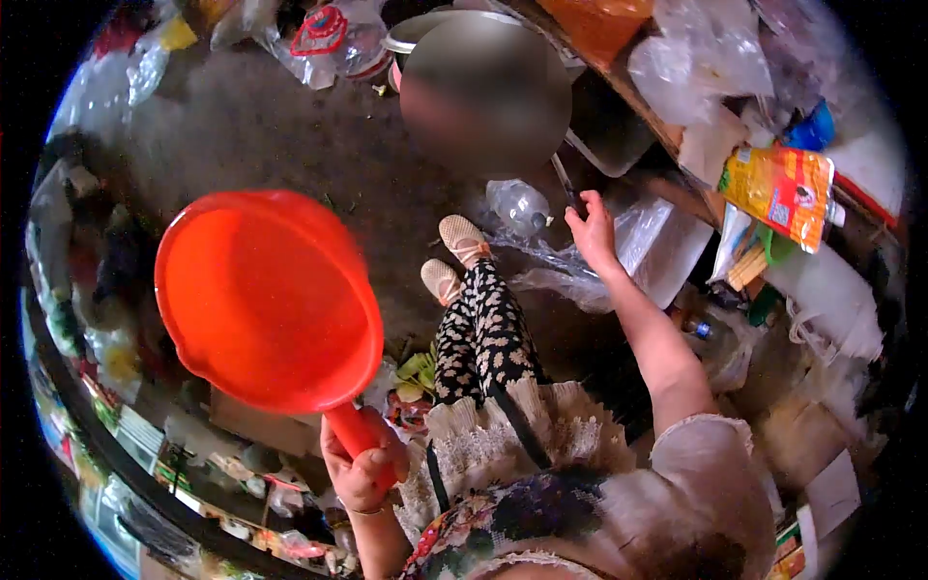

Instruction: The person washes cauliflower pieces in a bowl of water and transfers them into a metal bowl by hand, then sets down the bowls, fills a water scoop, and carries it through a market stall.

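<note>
My left hand [365, 462] is closed around the handle of a large red plastic water dipper [271, 300]. The dipper's wide bowl faces up toward me, and I make out nothing inside it. On the other side, my right hand [592, 232] is closed on a slim tool with a dark grip and a thin pale blade, which looks like a knife [564, 176]. Its tip points away from me, toward a metal pot [411, 37] largely covered by a round blurred patch. Just left of my right hand, a clear plastic bottle [519, 207] lies on the floor.
Crumpled clear plastic [561, 271] lies under my right forearm. To the right, a wooden ledge [657, 116] bears plastic bags and a yellow-red pouch [778, 196]. A large red-capped jug [338, 43] is at the far side. Green leaves [416, 375] lie near my legs; clutter lines the left.
</note>
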Tool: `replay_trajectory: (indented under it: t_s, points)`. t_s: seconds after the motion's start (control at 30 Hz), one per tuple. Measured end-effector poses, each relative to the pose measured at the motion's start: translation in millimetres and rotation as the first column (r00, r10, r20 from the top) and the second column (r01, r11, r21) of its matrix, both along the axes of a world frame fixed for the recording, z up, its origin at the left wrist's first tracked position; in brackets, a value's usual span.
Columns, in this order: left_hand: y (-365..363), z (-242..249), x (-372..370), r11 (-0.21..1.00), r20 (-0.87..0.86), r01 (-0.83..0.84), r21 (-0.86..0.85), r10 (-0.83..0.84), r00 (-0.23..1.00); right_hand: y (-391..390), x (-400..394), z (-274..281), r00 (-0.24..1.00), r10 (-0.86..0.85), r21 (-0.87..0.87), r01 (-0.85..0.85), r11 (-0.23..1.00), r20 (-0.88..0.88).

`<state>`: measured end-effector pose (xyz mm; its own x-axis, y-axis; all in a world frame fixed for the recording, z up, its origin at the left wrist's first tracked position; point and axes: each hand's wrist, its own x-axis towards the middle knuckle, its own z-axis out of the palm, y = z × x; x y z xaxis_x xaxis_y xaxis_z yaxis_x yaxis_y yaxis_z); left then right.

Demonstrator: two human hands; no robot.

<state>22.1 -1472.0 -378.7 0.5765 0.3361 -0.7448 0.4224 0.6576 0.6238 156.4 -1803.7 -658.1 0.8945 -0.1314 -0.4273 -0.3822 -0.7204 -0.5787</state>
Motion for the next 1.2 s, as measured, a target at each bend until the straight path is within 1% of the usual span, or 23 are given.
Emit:
replay_trajectory:
  t_s: [0.07, 0.13, 0.17, 0.2, 0.23, 0.27, 0.3, 0.33, 0.4, 0.47, 0.53, 0.57, 0.6, 0.67, 0.7, 0.73, 0.8, 0.9, 1.03, 1.07, 1.13, 1.17, 1.2]
  points:
    - [-6.4, 5.7, -2.2, 0.998, 0.013, 0.06, 0.004, -0.06, 0.998, -11.9, -22.9, -9.4, 0.999, -0.024, -0.015, 0.024, 1.0, 0.042]
    - [-13.9, 12.8, -6.6, 0.998, 0.014, 0.067, -0.015, -0.067, 0.998, -21.5, -44.7, -9.6, 0.992, -0.124, 0.088, 0.125, 0.988, -0.02]
    - [-17.2, 15.7, -8.4, 0.998, 0.015, 0.06, -0.035, -0.059, 0.998, -20.7, -47.8, 9.0, 0.942, -0.218, 0.228, 0.278, 0.933, -0.257]
    - [-20.2, 17.4, -12.1, 0.996, 0.025, 0.082, -0.034, -0.081, 0.996, -20.1, -51.5, 30.2, 0.939, -0.239, 0.231, 0.297, 0.927, -0.248]
    - [-23.6, 19.3, -17.8, 0.995, 0.04, 0.099, -0.018, -0.098, 0.994, -19.6, -56.7, 53.4, 0.835, -0.311, 0.446, 0.516, 0.731, -0.455]
    - [-28.2, 25.3, -22.2, 0.993, 0.056, 0.117, -0.001, -0.117, 0.992, -20.8, -62.9, 76.2, 0.703, -0.29, 0.563, 0.701, 0.437, -0.65]
    - [-32.4, 31.5, -24.0, 0.987, 0.051, 0.161, -0.006, -0.161, 0.986, -21.3, -68.5, 92.4, 0.652, -0.225, 0.599, 0.756, 0.264, -0.724]
    - [-35.8, 34.3, -26.4, 0.983, 0.058, 0.184, -0.001, -0.184, 0.981, -27.2, -78.3, 97.6, 0.652, -0.239, 0.606, 0.757, 0.244, -0.719]
    - [-42.0, 38.2, -31.8, 0.972, 0.1, 0.234, 0.012, -0.234, 0.967, -39.4, -101.3, 106.1, 0.632, -0.111, 0.637, 0.77, -0.023, -0.767]
    - [-52.3, 48.2, -35.7, 0.961, 0.103, 0.276, 0.02, -0.276, 0.956, -47.7, -121.8, 114.1, 0.656, -0.14, 0.667, 0.743, -0.049, -0.742]
    - [-61.6, 55.3, -40.8, 0.963, 0.114, 0.269, 0.006, -0.268, 0.957, -56.4, -141.7, 122.6, 0.677, -0.127, 0.689, 0.712, -0.137, -0.725]
    - [-64.1, 59.1, -43.3, 0.951, 0.124, 0.31, -0.004, -0.307, 0.944, -60.2, -151.3, 127.0, 0.662, -0.151, 0.678, 0.726, -0.115, -0.734]
    - [-70.1, 61.7, -45.1, 0.934, 0.134, 0.357, -0.014, -0.352, 0.926, -63.3, -163.3, 129.0, 0.635, -0.181, 0.659, 0.739, -0.141, -0.751]
    - [-81.9, 64.3, -55.1, 0.939, 0.105, 0.338, 0.069, -0.344, 0.933, -73.0, -190.6, 128.4, 0.554, -0.207, 0.586, 0.794, -0.161, -0.807]
    - [-67.4, 57.6, -64.8, 0.867, 0.164, 0.498, 0.02, -0.495, 0.854, -74.4, -202.7, 134.0, 0.54, -0.251, 0.581, 0.804, -0.131, -0.804]
    - [-72.5, 57.0, -62.1, 0.843, 0.174, 0.539, 0.01, -0.532, 0.829, -79.2, -216.1, 128.0, 0.484, -0.237, 0.522, 0.842, -0.135, -0.842]
    - [-83.4, 64.4, -59.8, 0.873, 0.153, 0.479, 0.092, -0.487, 0.86, -81.2, -237.6, 139.6, 0.426, -0.299, 0.479, 0.868, -0.129, -0.854]
    - [-82.0, 68.0, -60.2, 0.839, 0.189, 0.542, 0.037, -0.539, 0.821, -87.1, -275.7, 143.3, 0.372, -0.35, 0.445, 0.882, -0.157, -0.86]
    - [-96.8, 80.2, -56.2, 0.806, 0.157, 0.592, 0.01, -0.586, 0.795, -102.8, -291.9, 178.9, 0.363, -0.406, 0.443, 0.889, -0.12, -0.839]
    - [-104.5, 85.1, -53.3, 0.803, 0.154, 0.596, 0.011, -0.591, 0.792, -107.0, -298.1, 177.9, 0.36, -0.406, 0.441, 0.889, -0.126, -0.84]
    - [-123.8, 93.2, -49.6, 0.787, 0.056, 0.617, -0.004, -0.616, 0.786, -114.7, -307.6, 172.1, 0.392, -0.438, 0.49, 0.861, -0.134, -0.809]
    - [-130.3, 90.1, -52.0, 0.778, 0.099, 0.629, -0.018, -0.624, 0.775, -121.4, -306.2, 179.5, 0.362, -0.455, 0.459, 0.88, -0.122, -0.814]
    - [-140.7, 89.7, -59.4, 0.792, 0.094, 0.611, 0.001, -0.608, 0.788, -130.9, -316.1, 176.9, 0.378, -0.432, 0.464, 0.879, -0.11, -0.819]
